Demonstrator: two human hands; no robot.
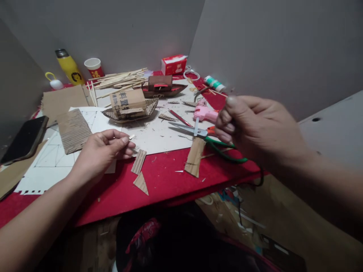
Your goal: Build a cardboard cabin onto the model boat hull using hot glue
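Note:
My left hand [109,147] is over the paper, thumb and fingers pinching a small pale sliver [132,136]. Near its fingertips lie a corrugated cardboard strip [138,161] and a cardboard triangle [141,184]. Raised at the right, my right hand [246,121] has its thumb pressed to curled fingers; a faint wisp shows above the thumb, too blurred to name. Below and behind that hand are green-handled scissors [198,130] and a pink glue gun [204,112], partly hidden. A cardboard boat [130,107] with a rounded cabin stands beyond my left hand.
A dark brown boat [163,87], wooden sticks [121,78], yellow bottle [69,67], paper cup [94,68] and red tissue pack [174,65] stand at the back. A phone [24,139] lies left. Cardboard [195,156] sits near the red table's [167,185] front edge.

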